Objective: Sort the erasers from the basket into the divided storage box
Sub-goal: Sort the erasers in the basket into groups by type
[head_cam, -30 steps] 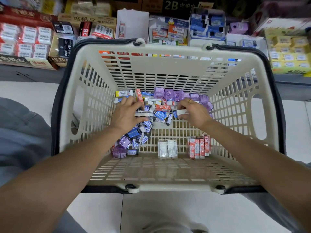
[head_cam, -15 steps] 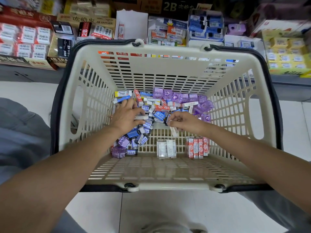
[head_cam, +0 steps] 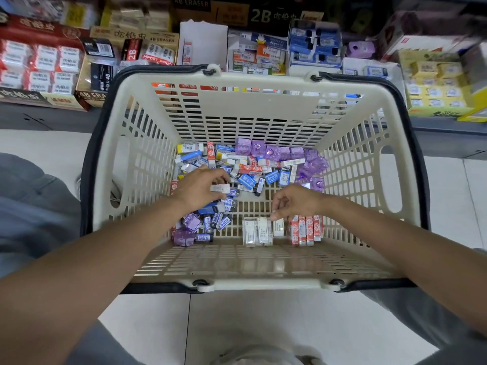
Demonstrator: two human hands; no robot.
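Note:
A cream plastic basket [head_cam: 263, 281] with black handles stands on the floor in front of me. A loose pile of erasers [head_cam: 250, 168] in blue, white, red and yellow sleeves lies at its far end, with clear purple erasers [head_cam: 290, 154] beside it. Near the front are a row of white erasers [head_cam: 257, 230], a row of red erasers [head_cam: 307, 230] and a blue and purple cluster [head_cam: 208, 222]. My left hand [head_cam: 197, 189] holds a white eraser [head_cam: 220, 188] over the pile's near edge. My right hand [head_cam: 295, 201] pinches the top of a white eraser [head_cam: 278, 227] at the white row's right end.
A low shelf behind the basket holds several display boxes of erasers: red and white packs [head_cam: 39, 64] at left, a clear box of blue ones [head_cam: 315, 46] in the middle, yellow ones [head_cam: 434, 85] at right. White floor tiles [head_cam: 263, 325] surround the basket; my knees flank it.
My right hand took a white eraser from the pile and carried it toward me to the right end of the white row. My left hand picked a white eraser out of the pile.

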